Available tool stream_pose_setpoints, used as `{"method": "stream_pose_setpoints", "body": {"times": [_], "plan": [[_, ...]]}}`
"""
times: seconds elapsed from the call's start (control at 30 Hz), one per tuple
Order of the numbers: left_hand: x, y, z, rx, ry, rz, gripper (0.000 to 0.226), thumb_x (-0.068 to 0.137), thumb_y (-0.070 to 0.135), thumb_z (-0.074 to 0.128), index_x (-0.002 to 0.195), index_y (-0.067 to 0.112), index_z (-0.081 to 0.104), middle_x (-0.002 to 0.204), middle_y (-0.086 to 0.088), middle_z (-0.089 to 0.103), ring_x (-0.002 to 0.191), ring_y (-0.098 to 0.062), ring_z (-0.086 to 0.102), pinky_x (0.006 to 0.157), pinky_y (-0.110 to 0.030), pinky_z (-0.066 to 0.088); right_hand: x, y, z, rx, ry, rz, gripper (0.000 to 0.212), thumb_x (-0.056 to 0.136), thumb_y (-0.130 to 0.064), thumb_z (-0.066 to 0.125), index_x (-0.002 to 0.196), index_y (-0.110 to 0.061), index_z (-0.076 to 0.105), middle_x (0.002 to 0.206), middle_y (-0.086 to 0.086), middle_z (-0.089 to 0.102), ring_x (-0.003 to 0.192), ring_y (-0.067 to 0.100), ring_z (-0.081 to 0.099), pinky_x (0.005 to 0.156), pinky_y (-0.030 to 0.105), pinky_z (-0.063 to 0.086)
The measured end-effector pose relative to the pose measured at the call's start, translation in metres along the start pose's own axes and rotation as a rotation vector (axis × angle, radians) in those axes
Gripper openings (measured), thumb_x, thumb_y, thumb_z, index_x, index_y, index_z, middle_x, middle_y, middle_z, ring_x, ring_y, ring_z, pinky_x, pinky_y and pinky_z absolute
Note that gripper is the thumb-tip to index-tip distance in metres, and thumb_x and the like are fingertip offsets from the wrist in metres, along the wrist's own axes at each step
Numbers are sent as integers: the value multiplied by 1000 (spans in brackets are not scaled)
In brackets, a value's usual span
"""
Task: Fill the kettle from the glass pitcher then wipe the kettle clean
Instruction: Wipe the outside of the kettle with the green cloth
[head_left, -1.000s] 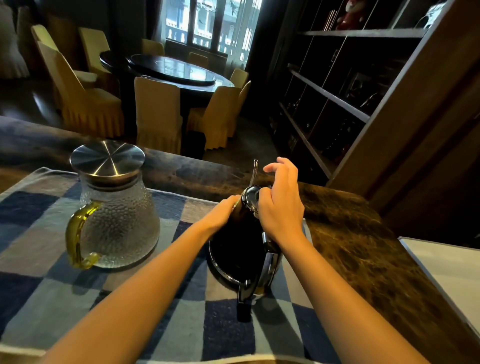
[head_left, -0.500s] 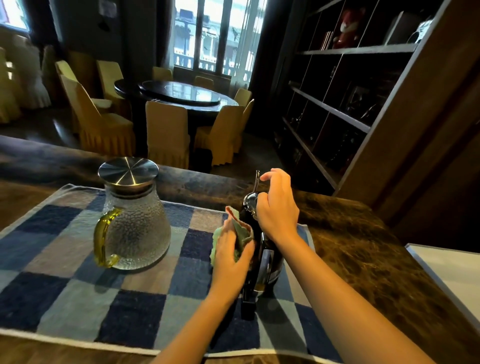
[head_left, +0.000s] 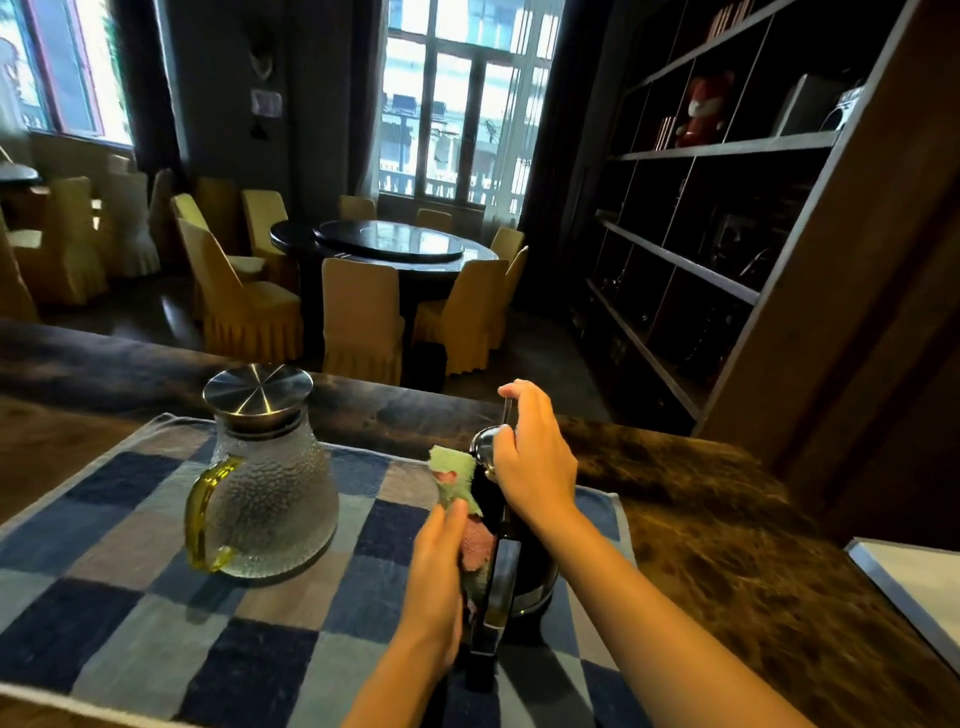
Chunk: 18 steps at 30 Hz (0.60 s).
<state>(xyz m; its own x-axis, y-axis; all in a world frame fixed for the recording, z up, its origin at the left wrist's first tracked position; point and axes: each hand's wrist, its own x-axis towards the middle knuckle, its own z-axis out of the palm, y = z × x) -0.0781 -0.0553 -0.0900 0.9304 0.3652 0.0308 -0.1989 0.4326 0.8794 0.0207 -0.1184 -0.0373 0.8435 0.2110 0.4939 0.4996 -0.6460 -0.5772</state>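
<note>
Head view: kettle stands on the counter's checked mat, beside the pitcher; left hand grip clamped on a cloth against its side; right hand grip clamped on its top.

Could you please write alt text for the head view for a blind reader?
A person's left hand holds a green cloth against a dark kettle while the right hand grips its top. A lidded glass pitcher stands to the left on a checked mat.
</note>
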Motion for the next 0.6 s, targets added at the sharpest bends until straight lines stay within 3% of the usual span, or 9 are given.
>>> {"method": "stream_pose_setpoints", "body": {"times": [0.07,0.1,0.13,0.2,0.3,0.4,0.47,0.6], "plan": [[6,21,3,-190,-18,-48,31,94,17,42,93,-10,56,50,-6,56,56,-4,62,56,-16,51,4,4,-5,65,-105,-9,40,94,-23,47,134,-27,41,142,-9,44,121,17,51,89,34,42],[10,34,4,-287,-35,-63,31,91,21,43,92,-4,62,55,-4,62,64,-5,65,62,-20,52,6,6,-9,157,-164,4,42,96,-26,47,137,-27,40,144,-7,44,125,16,48,96,34,41],[15,48,4,-361,-49,-79,34,92,26,41,97,5,67,73,-4,73,80,-10,68,72,-26,53,8,8,-14,281,-218,27,42,97,-27,47,139,-25,38,146,-5,42,128,14,45,101,32,39],[21,74,8,-449,-64,-74,42,94,34,38,101,14,74,104,-4,74,101,-18,68,89,-38,53,13,9,-27,497,-292,71,42,100,-27,46,140,-21,37,146,0,42,130,11,41,100,22,38],[20,104,27,-520,-143,-50,47,85,48,45,106,16,73,120,-7,68,112,-22,63,94,-48,47,17,6,-50,641,-356,124,39,100,-33,44,136,-17,44,136,-2,51,121,9,49,84,9,43],[16,114,55,-528,-269,-45,61,81,50,47,130,15,56,132,-9,60,123,-25,56,100,-51,41,14,8,-73,894,-478,204,33,98,-44,45,122,-26,58,120,-4,66,106,13,65,88,27,52],[16,111,74,-504,-310,-59,60,84,44,46,135,13,51,134,-9,58,125,-25,53,100,-48,42,10,16,-91,1040,-571,263,28,93,-46,47,116,-35,60,116,-8,69,105,14,66,93,40,52],[13,90,114,-465,-310,-150,56,84,39,47,131,9,54,129,-12,61,121,-26,56,102,-47,44,4,52,-124,1140,-560,305,37,86,-32,62,122,-21,62,120,3,67,100,24,60,77,33,58]]}}
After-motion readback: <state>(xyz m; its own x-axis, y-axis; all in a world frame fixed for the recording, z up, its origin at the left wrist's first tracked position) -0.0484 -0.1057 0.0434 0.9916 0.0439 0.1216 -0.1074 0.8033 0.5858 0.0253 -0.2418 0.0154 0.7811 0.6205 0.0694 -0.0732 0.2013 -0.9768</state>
